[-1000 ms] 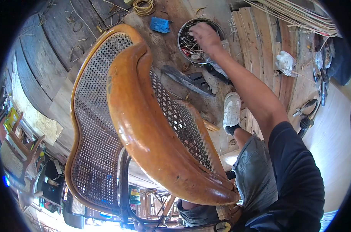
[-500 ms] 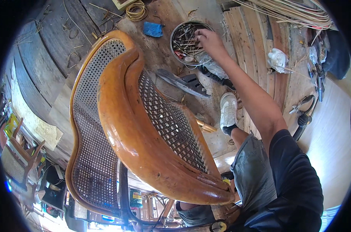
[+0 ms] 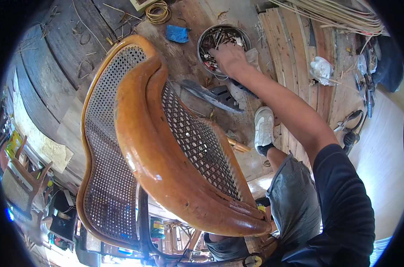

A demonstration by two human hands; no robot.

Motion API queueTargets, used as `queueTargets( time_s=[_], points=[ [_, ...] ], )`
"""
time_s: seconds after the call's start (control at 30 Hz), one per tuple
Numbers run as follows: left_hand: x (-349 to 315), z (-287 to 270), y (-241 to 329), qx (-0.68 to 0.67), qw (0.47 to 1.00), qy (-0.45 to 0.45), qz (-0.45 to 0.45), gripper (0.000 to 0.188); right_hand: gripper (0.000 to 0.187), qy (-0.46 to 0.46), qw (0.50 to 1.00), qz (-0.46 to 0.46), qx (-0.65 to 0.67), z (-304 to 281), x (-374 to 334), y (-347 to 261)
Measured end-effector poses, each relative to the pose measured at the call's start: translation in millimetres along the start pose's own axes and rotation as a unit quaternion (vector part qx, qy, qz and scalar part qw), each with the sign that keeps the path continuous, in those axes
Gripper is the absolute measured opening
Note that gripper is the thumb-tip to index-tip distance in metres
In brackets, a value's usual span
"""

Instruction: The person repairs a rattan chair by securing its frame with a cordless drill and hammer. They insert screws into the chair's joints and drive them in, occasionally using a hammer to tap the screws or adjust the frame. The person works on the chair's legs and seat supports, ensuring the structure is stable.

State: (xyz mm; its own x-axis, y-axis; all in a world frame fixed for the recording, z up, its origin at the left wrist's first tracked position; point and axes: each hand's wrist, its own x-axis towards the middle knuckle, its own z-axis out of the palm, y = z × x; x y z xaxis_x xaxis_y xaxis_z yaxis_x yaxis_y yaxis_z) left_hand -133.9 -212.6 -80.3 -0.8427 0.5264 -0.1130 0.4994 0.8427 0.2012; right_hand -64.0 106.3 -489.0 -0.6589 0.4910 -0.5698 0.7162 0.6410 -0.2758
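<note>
My right hand (image 3: 231, 58) reaches down into a round metal tin (image 3: 201, 35) of small sticks and bits, standing on the floor. The fingertips dip among the pieces, so I cannot see whether they hold anything. In front of me a varnished wooden chair lies tipped, with a broad, curved orange-brown arm (image 3: 155, 164). Woven cane panels fill its frame: a long one (image 3: 110, 155) on the left and an open-weave one (image 3: 197, 142) to the right of the arm. My left hand does not show.
A blue block (image 3: 177, 34) and a coil of cane (image 3: 157, 13) lie left of the tin. Nearer me is a dark flat piece (image 3: 211, 95). Wooden planks (image 3: 282, 49), long cane strands (image 3: 331, 18) and a white plastic bag (image 3: 321, 70) lie to the right. My shoe (image 3: 264, 127) rests beside the chair.
My right hand has moved slightly left and down, deeper into the tin, and its fingers now sit among the pieces. The chair has stayed in place.
</note>
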Motion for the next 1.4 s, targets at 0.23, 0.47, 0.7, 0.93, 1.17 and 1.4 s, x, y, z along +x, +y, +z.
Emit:
queueTargets(
  time_s=[0.23, 0.47, 0.7, 0.93, 1.17, 1.4],
  points=[
    [0, -1, -1, -0.010, 1.000, 0.004, 0.000, 0.025, 0.018, -0.022, 0.998, 0.054, -0.006, 5, -15, 46],
    [-2, -1, 2, -0.009, 1.000, 0.006, 0.002, 0.024, 0.014, 0.220, 0.975, -0.015, 0.033, 8, 11, 20],
    [-3, -3, 0, -0.009, 1.000, 0.003, -0.003, 0.023, 0.025, -0.027, 0.999, -0.011, -0.025, 6, 18, -2],
    [-4, -10, 1, -0.019, 1.000, 0.006, -0.009, 0.022, 0.026, -0.045, 0.998, 0.029, -0.044, -5, -3, 37],
    [-4, -13, 0, -0.020, 1.000, 0.014, -0.011, 0.021, 0.020, 0.015, 0.996, 0.090, 0.022, -19, 1, 21],
    [-7, 4, 3, -0.034, 0.999, 0.040, -0.013, 0.020, 0.017, 0.005, 0.995, 0.079, 0.056, 16, 42, 2]
  ],
)
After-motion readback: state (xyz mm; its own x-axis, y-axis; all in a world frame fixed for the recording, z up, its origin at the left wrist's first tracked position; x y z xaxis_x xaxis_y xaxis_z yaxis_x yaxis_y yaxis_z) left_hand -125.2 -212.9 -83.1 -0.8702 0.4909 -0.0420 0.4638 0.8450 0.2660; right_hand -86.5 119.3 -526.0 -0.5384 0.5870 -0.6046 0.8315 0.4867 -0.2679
